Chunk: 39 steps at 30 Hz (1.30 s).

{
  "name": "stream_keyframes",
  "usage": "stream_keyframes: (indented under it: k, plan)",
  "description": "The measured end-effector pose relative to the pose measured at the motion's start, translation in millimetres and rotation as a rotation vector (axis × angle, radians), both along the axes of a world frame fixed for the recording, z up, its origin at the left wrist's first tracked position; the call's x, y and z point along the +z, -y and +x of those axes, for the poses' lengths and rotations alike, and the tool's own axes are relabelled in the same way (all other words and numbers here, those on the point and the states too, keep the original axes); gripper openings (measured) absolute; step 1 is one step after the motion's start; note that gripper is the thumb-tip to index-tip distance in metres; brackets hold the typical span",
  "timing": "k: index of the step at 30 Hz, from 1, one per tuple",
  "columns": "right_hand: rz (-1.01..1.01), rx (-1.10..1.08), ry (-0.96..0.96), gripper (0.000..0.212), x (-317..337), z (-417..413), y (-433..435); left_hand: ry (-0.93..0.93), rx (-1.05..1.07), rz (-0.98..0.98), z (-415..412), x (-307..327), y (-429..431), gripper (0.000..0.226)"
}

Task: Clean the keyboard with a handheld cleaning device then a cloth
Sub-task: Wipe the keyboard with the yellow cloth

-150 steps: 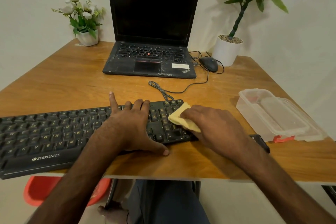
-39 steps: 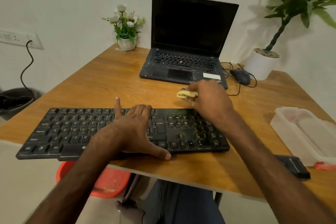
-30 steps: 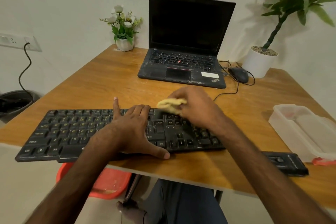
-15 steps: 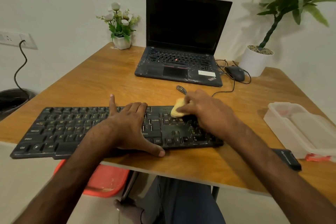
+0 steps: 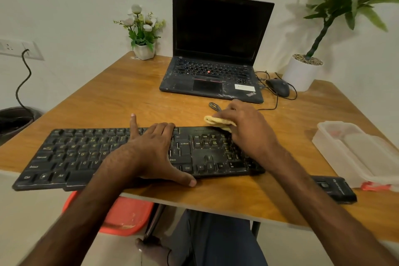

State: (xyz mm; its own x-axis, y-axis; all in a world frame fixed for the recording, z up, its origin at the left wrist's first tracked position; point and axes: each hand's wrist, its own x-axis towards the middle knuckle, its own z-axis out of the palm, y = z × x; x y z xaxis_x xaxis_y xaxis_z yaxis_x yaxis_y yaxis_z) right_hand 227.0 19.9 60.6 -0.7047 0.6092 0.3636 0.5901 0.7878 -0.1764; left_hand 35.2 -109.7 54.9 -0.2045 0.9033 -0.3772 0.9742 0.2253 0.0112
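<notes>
The left hand (image 5: 155, 153) lies flat, fingers straight, on the middle of the keyboard (image 5: 75, 155), while the right hand (image 5: 248, 129) grips the cloth (image 5: 216, 120) at its far right edge.

Two hands (image 5: 155, 151) (image 5: 248, 129), two potted plants (image 5: 143, 30) (image 5: 302, 73), one keyboard (image 5: 75, 153), one laptop (image 5: 218, 34), one cloth (image 5: 216, 121).

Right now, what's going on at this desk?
A person is wiping a black keyboard with a yellow cloth. The right hand grips the bunched cloth at the far edge of the keyboard's right end. The left hand lies flat on the middle keys, apparently steadying the keyboard. A black handheld cleaner lies untouched on the table, beside a clear plastic box. An open laptop with a dark screen sits behind.
</notes>
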Motion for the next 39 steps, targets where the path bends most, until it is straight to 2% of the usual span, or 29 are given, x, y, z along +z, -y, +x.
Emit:
stream_keyframes:
  k: [2,5,9,11,15,17,20,23,25,30,36,39]
  plan:
    - [-0.092,0.164,-0.005,0.037,-1.5,-2.7,20.1,0.0,0.002,-0.004,0.5,0.0,-0.4,0.153]
    - [-0.131,0.351,0.135,0.042,-4.5,1.6,36.8,-0.017,-0.003,0.0,0.9,-0.5,-0.5,0.15]
    - [0.02,0.118,0.184,0.042,-2.7,3.5,6.5,-0.005,0.0,0.009,0.2,-2.0,1.2,0.149]
    - [-0.008,0.066,0.156,0.041,-3.4,2.9,4.4,0.0,0.0,0.012,0.1,-2.5,1.2,0.15]
    - [-0.163,0.27,0.083,0.039,-3.0,2.2,33.3,-0.001,0.006,0.003,0.8,-2.2,-1.3,0.149]
    - [-0.133,0.342,0.11,0.045,-7.9,-8.9,44.9,-0.01,0.005,0.0,1.7,-3.1,-1.5,0.149]
    - [0.018,0.211,0.155,0.047,-9.7,-23.1,35.7,-0.024,-0.001,0.025,0.4,-4.2,-1.1,0.15]
    - [0.006,0.02,0.176,0.041,-2.0,-14.8,20.9,-0.009,-0.004,0.042,-2.1,-3.0,0.9,0.152]
    - [-0.024,-0.016,0.184,0.042,0.0,-2.9,25.5,-0.005,-0.006,0.044,-2.1,-3.4,1.0,0.152]
    - [-0.118,0.188,0.157,0.042,-4.3,5.7,62.3,-0.012,-0.012,0.051,-0.9,-7.1,-1.1,0.157]
    - [-0.064,0.171,0.175,0.04,-2.1,-5.3,55.6,-0.022,-0.019,0.074,-2.5,-9.4,-0.3,0.157]
    - [-0.174,0.275,0.215,0.035,5.7,4.4,56.3,-0.019,-0.022,0.079,-3.8,-9.9,-1.0,0.161]
